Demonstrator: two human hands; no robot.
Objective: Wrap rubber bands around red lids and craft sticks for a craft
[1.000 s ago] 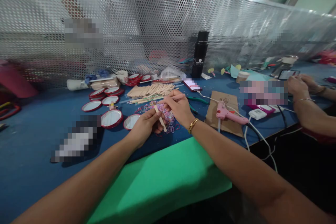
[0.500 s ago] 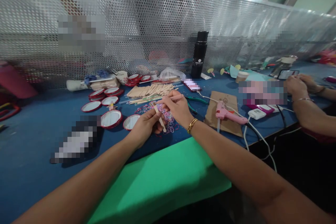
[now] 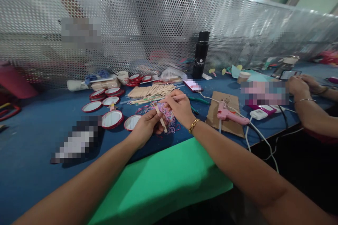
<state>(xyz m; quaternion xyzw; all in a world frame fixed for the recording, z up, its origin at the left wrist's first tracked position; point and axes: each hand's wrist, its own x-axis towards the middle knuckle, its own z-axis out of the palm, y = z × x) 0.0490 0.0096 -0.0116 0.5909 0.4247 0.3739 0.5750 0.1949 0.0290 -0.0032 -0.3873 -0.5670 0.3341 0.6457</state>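
Note:
My left hand (image 3: 146,123) is closed on a wooden craft stick (image 3: 161,118), which slants with its upper end toward my other hand. In my right hand (image 3: 180,109) is a slim pinkish pen-like tool (image 3: 179,97), held like a pencil. Its tip points left, close to the upper end of the stick; whether they touch I cannot tell. Beneath both hands lies a tangle of small pink, purple and white loops (image 3: 171,125). Just behind sits a pile of wooden craft sticks (image 3: 150,90).
Red-rimmed round lids (image 3: 112,119) lie at left. A black bottle (image 3: 201,56) stands behind, before a perforated metal screen (image 3: 163,17). At right, a pink glue gun (image 3: 229,115) rests on cardboard (image 3: 211,121), near green-handled pliers (image 3: 199,100) and white cables. Another person's hands (image 3: 299,86) hold a phone.
My right hand has shifted very slightly, drawing the pinkish tool a little to the right. My left hand and the craft stick stay nearly in place.

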